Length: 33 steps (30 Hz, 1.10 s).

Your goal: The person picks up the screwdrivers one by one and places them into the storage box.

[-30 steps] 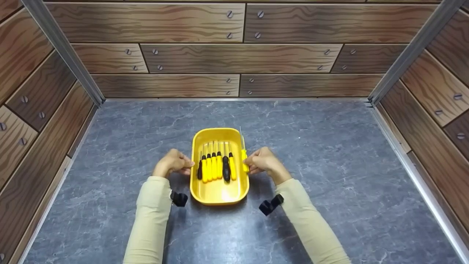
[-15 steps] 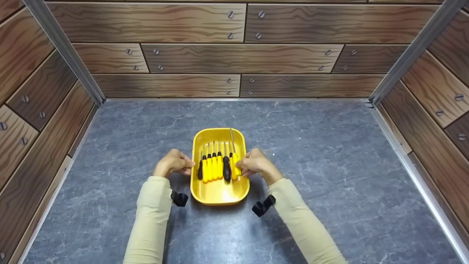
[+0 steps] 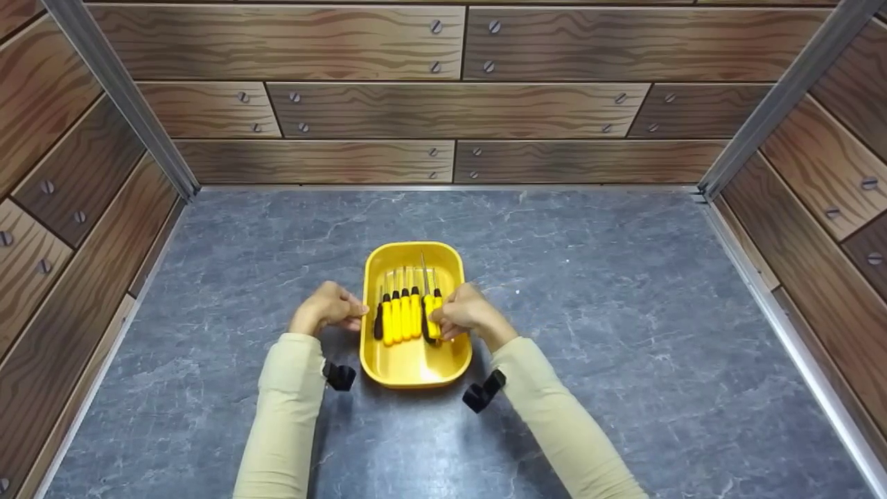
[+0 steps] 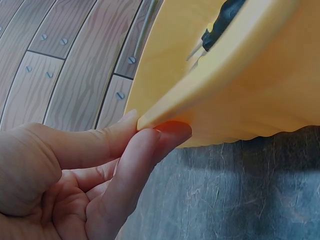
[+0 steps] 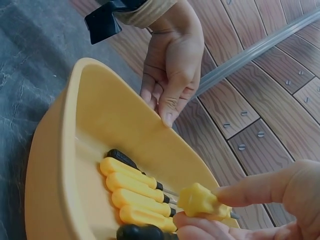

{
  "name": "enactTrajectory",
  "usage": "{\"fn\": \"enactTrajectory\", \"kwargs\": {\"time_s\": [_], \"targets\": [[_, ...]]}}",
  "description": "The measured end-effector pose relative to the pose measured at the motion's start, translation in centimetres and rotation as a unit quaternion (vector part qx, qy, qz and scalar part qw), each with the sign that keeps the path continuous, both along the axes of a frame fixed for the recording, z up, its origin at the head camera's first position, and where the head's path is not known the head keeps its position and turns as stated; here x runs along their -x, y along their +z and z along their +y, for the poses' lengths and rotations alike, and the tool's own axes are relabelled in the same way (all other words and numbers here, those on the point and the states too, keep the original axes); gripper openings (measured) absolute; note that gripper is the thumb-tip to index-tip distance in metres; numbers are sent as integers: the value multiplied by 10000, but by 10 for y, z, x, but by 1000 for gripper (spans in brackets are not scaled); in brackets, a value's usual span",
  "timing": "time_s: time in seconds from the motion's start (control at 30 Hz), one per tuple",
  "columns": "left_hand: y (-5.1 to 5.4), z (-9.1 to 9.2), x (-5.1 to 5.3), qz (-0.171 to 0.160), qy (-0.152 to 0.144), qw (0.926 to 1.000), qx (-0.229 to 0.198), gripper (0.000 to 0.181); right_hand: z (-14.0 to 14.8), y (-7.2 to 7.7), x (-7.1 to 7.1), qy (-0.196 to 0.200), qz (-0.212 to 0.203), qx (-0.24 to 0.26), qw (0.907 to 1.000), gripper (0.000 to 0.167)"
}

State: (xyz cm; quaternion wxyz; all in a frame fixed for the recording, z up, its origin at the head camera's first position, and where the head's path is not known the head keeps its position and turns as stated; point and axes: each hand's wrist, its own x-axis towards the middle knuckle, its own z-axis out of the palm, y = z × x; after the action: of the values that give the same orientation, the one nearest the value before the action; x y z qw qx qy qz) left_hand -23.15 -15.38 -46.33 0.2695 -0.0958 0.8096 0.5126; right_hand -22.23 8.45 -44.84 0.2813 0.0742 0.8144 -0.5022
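Note:
A yellow tray (image 3: pixel 409 366) holds several screwdrivers lying side by side, most with yellow handles (image 3: pixel 396 322). A slim black-handled screwdriver (image 3: pixel 378 324) lies at the row's left end, and a thicker black-handled one (image 5: pixel 137 232) is further right. My left hand (image 3: pixel 327 307) pinches the tray's left rim (image 4: pixel 165 110) between thumb and fingers. Over the right part of the row, my right hand (image 3: pixel 470 312) grips a yellow screwdriver (image 5: pixel 200 201) by its handle, blade pointing away. The held screwdriver partly covers those beneath it in the head view; whether it touches them I cannot tell.
The tray stands on a grey marble-patterned surface (image 3: pixel 596 291). Wood-patterned panels (image 3: pixel 457 111) close off the back and both sides, joined by metal corner strips (image 3: pixel 769 97). Each wrist carries a black camera mount (image 3: pixel 339 376).
My right hand has carried the yellow screwdriver leftward, from the tray's right rim to over the row inside. My left hand and the tray have stayed in place.

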Motion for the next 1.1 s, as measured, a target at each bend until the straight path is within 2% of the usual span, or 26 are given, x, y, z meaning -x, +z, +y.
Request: {"fn": "enactTrajectory", "kwargs": {"time_s": [0.37,0.63,0.87,1.1], "targets": [[0,0,-1,-10,40,10000,0,26,-9,-6,3,140,-47,-96,9998,30],[0,0,0,-9,36,10000,17,25,-17,-10,6,136,-106,-443,9989,21],[2,1,-1,-49,10,10000,45,26,-26,-13,5,221,-3,-728,9971,21],[2,1,1,-116,50,9998,132,26,-31,-19,7,135,-115,-894,9958,9]]}}
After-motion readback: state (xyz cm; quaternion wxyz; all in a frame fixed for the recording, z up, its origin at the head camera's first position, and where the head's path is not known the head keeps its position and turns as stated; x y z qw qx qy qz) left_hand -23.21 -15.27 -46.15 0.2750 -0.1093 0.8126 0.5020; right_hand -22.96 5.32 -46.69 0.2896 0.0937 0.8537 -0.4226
